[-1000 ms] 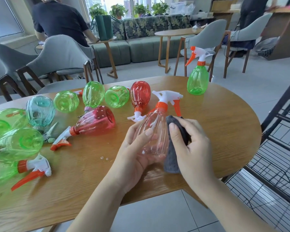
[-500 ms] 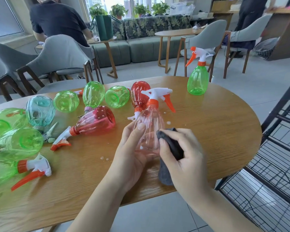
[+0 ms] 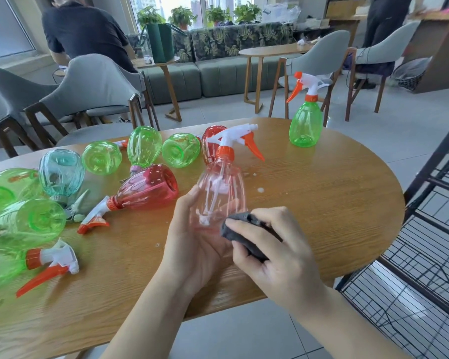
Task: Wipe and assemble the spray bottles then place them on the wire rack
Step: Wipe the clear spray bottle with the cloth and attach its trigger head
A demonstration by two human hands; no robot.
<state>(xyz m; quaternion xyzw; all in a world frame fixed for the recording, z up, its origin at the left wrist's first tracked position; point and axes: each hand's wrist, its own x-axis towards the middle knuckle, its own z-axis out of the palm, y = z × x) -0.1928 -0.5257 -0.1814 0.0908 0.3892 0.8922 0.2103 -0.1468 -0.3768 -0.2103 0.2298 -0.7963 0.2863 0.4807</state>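
Note:
My left hand (image 3: 195, 244) grips the base of a clear pink spray bottle (image 3: 221, 187) with a white and orange trigger head, holding it upright above the wooden table (image 3: 322, 203). My right hand (image 3: 272, 252) pinches a dark grey cloth (image 3: 244, 233) against the bottle's lower right side. Several green, red and teal bottles (image 3: 145, 185) lie on their sides at the table's left. One assembled green bottle (image 3: 306, 125) stands upright at the far right of the table. The black wire rack (image 3: 425, 255) stands at the right edge.
Water drops (image 3: 261, 189) sit on the table beside the held bottle. Grey chairs (image 3: 96, 86) stand behind the table. People sit and stand farther back near other tables and a sofa. Tiled floor (image 3: 244, 332) lies below the table's near edge.
The bottle has swung from tilted right to upright and turned, its nozzle now pointing left. My right hand with the cloth slid down from the bottle's upper side to its lower part.

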